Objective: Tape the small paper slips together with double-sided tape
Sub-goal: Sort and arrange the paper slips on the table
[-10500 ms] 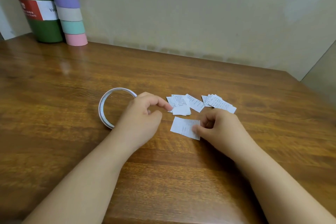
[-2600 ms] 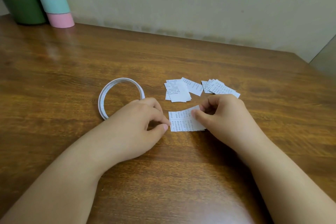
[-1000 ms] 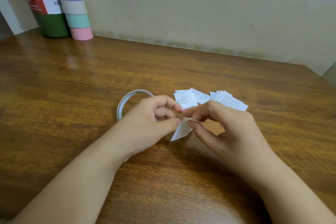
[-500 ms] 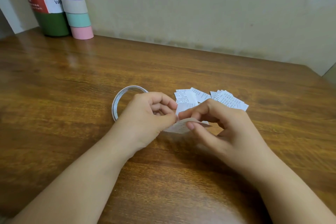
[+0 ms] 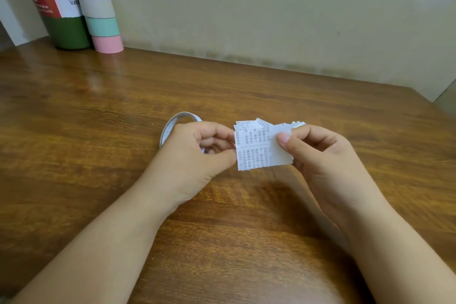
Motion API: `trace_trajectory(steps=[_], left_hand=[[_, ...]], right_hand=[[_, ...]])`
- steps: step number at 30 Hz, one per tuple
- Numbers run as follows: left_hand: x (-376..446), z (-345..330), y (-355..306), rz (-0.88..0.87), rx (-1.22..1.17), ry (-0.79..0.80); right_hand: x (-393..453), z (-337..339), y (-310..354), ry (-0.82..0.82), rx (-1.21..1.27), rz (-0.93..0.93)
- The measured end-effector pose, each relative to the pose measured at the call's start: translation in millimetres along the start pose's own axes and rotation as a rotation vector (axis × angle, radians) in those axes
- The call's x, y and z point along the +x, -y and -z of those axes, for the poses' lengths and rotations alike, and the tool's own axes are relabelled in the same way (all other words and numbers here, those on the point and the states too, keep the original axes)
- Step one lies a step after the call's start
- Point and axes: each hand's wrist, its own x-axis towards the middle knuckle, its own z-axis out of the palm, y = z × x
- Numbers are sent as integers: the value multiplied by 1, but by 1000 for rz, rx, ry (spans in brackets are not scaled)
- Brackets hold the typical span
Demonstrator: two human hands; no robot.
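Far left at the back of the brown wooden desk [image 5: 74,131], a dark green bottle with a red and white label [image 5: 59,7] is stood right beside a tall tube banded in purple, grey, mint and pink [image 5: 98,7]; same spot as before. Next over, the thin white ring of double-sided tape [image 5: 172,123] is laid flat, half hidden behind the left hand [image 5: 197,153].

That hand's fingers [image 5: 222,131] are curled, with thumb and forefinger pinched on the left edge of the small white printed paper slip [image 5: 259,150]. Half a second ago the slip was held low and nearly flat, edge-on to the camera; now it's been lifted clear of the desk and turned upright, so the print can be seen.

The right edge is pinched by the right hand [image 5: 318,155], thumb on the front face, other fingers curled behind.

The loose printed slips [image 5: 246,124] left on the desk are mostly covered by the raised one, only their top edges peeking out.
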Motion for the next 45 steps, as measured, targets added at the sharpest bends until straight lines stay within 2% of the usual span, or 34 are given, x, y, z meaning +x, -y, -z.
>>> trace_trajectory(steps=[9, 32, 45], left_hand=[[0, 0, 0, -5, 3, -13], [2, -1, 8, 9, 3, -14], [3, -2, 11, 10, 9, -49]], right_hand=[[-2, -5, 2, -96, -28, 13], [-4, -8, 2, -120, -15, 44], [-5, -11, 2, -141, -32, 138]])
